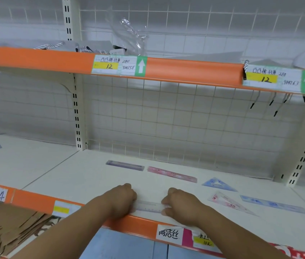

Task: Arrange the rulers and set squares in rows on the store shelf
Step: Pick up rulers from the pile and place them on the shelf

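A clear ruler (pixel 149 207) lies flat near the front edge of the white shelf (pixel 84 176). My left hand (pixel 122 200) holds its left end and my right hand (pixel 180 203) pinches its right end. Further back lie a purple ruler (pixel 125 165) and a pink ruler (pixel 172 174), end to end in a row. To the right rest a blue set square (pixel 219 184), a pink set square (pixel 230 203) and a blue ruler (pixel 274 204).
An orange-edged upper shelf (pixel 185 69) with price labels and a plastic bag hangs overhead. Wire grid backing (pixel 166 118) closes the rear. Brown paper bags (pixel 7 227) sit at lower left. Metal hooks (pixel 277 103) hang at upper right.
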Action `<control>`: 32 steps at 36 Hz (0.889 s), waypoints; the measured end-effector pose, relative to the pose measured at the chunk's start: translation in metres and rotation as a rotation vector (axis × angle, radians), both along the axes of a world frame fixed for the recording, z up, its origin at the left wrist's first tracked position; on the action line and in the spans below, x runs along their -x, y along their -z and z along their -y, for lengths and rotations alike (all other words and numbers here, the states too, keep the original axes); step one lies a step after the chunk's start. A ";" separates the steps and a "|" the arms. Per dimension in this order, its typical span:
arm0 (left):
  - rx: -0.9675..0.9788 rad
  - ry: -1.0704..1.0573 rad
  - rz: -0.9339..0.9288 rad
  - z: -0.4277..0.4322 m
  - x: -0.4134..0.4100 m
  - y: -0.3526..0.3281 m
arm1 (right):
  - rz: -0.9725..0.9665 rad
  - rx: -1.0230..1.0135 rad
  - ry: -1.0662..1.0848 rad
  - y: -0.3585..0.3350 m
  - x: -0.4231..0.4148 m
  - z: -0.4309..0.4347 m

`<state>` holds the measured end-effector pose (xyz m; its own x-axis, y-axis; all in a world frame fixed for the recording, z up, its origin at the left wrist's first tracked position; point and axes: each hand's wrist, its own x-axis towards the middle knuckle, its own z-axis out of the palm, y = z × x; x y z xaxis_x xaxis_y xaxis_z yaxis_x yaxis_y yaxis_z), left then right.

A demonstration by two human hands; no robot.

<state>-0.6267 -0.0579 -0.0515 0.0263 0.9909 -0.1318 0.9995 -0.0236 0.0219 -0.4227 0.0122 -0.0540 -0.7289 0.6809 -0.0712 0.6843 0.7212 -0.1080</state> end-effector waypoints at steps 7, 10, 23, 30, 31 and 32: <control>-0.043 0.034 -0.025 0.000 0.005 0.003 | -0.022 -0.007 -0.036 0.000 -0.003 -0.001; -0.059 0.041 -0.013 0.001 0.007 0.003 | -0.037 0.019 -0.046 0.001 -0.004 -0.003; -0.112 -0.015 0.035 0.009 0.008 0.003 | -0.070 -0.024 -0.067 -0.006 -0.005 0.000; -0.126 -0.058 0.054 0.014 0.014 0.000 | -0.072 -0.037 -0.100 -0.011 0.005 0.002; -0.127 -0.060 0.062 0.015 0.016 0.000 | -0.074 -0.033 -0.098 -0.012 0.008 0.003; -0.130 -0.059 0.067 0.015 0.019 0.000 | -0.075 -0.032 -0.097 -0.012 0.011 0.003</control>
